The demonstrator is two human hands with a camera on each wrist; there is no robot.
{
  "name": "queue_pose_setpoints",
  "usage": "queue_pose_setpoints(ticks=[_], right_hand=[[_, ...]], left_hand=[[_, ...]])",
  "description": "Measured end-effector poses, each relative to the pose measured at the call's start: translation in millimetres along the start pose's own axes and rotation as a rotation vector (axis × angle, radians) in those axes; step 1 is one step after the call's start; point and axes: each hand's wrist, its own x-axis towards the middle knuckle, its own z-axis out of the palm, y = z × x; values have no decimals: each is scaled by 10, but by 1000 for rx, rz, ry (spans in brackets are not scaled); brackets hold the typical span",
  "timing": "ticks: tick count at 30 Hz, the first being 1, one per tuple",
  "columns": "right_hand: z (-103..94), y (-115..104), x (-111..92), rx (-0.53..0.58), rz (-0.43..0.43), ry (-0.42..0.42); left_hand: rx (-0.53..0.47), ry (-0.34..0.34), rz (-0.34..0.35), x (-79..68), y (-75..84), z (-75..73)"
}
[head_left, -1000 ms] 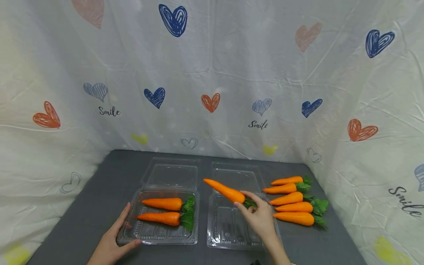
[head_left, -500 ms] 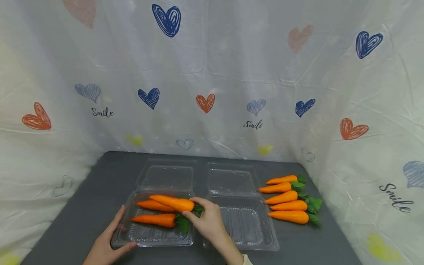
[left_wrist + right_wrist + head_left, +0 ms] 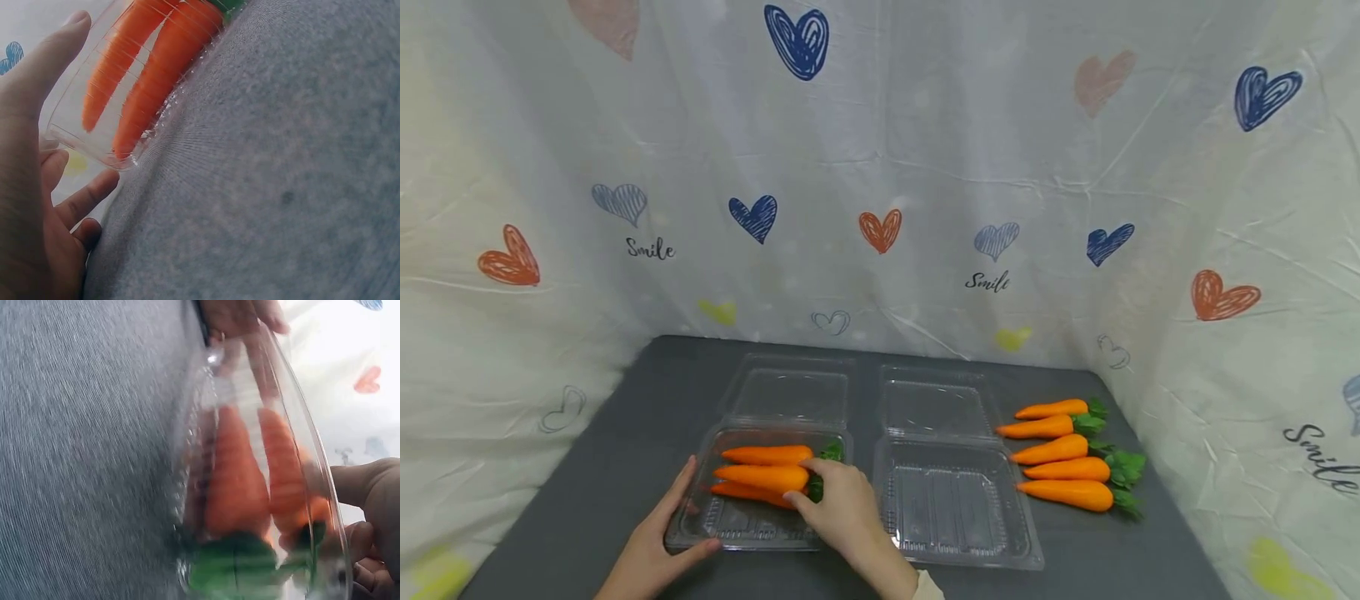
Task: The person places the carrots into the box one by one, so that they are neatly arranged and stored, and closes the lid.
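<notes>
In the head view my right hand (image 3: 846, 510) pinches an orange carrot (image 3: 762, 477) by its leafy end, low over the left clear plastic clamshell box (image 3: 752, 537). Two more carrots lie in that box, a back one (image 3: 763, 455) and a front one (image 3: 747, 492) partly covered by the held carrot. At the box's near left corner rests my left hand (image 3: 651, 546), thumb along the front and fingers along the left side. The left wrist view shows its fingers (image 3: 87, 199) loosely spread at the box's end. Motion blurs the right wrist view, where carrots show through the box wall.
A second clear box (image 3: 947, 508) stands open to the right with nothing in it. Both lids, left (image 3: 793, 392) and right (image 3: 936, 404), lie folded back. Several carrots (image 3: 1067, 469) are lined up at the right of the grey table (image 3: 587, 492). A heart-printed curtain (image 3: 820, 275) encloses the table.
My right hand has carried the carrot leftward from above the right box, then lowered it between the two carrots in the left box. The left hand stays at its corner.
</notes>
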Motion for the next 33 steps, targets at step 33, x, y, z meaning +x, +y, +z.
queue_pose_setpoints(ticks=[33], right_hand=[[-366,9,-117,61,-55,-117]], left_hand=[[47,61,71,7,-9,5]])
